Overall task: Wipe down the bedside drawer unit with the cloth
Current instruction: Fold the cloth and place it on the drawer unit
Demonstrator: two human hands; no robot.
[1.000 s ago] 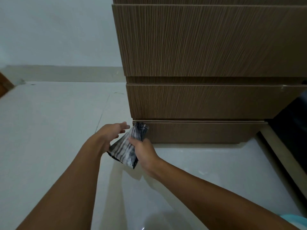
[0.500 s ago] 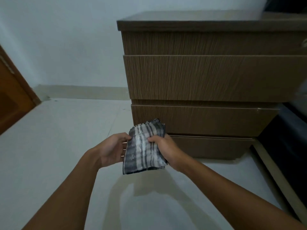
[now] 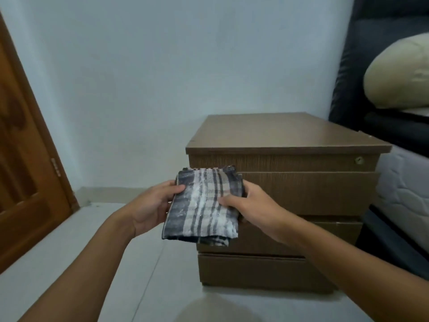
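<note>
No legible text anywhere.

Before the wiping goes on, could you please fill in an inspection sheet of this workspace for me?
Surface: top of the brown drawer unit is bare; all drawer fronts look closed.
Job's things: checked cloth, folded, held up in front of the unit's upper drawers, whitish smears on its face.
Clutter: nothing seen on the unit or the pale floor.
Grippers: left hand grips the cloth's left edge; right hand grips its right edge, thumb on top.
Cables: nothing seen.
Surroundings: wooden door at left, plain wall behind, bed with mattress and pillow close at right.
</note>
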